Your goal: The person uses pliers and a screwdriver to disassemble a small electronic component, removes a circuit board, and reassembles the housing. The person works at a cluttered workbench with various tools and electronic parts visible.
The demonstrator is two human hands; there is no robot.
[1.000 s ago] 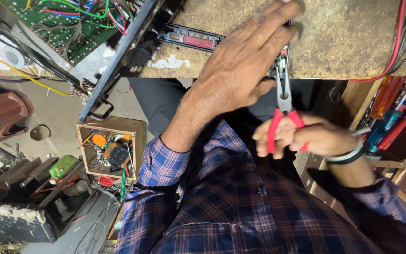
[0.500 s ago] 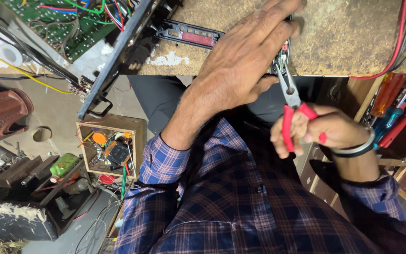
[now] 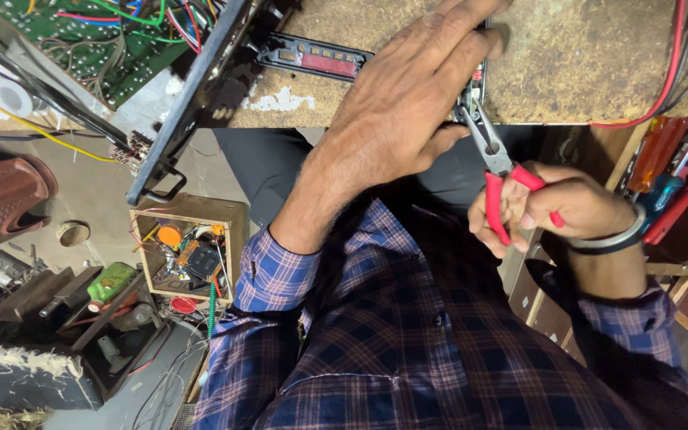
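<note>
- Containers first: I see a small open wooden box [image 3: 189,251] on the floor below the worktop [image 3: 583,64]; it's crammed with loose parts, an orange round piece, dark blocks and coloured wire ends; I can't tell more than that.
- Just left of the box, a green bottle-like thing [image 3: 111,282] lies on dark clutter.
- Right edge, a rack under the worktop holds screwdrivers [image 3: 666,179] with orange, red and blue-green handles, packed side by side.
- Pliers [image 3: 497,171]: red-sleeved handles, grey metal head, long tapered nose. Nose points up and left, its tip at the front edge of the worktop, right against a small dark component [image 3: 475,87] there. The handles are spread a little.
- My right hand [image 3: 555,209] is wrapped round the red handles, fingers curled, a metal bangle on the wrist.
- My left hand [image 3: 408,103] lies palm down over the worktop edge, fingers long and fairly flat, covering the small component; whether it pinches it I can't tell.
- Worktop is worn, speckled brown board; a red cable [image 3: 670,80] runs down its right side.
- Top left, an open chassis with a green circuit board [image 3: 89,40] and coloured wires, tilted against the worktop.
- A narrow dark strip with a reddish window [image 3: 316,60] lies on the worktop, just left of my left hand.
</note>
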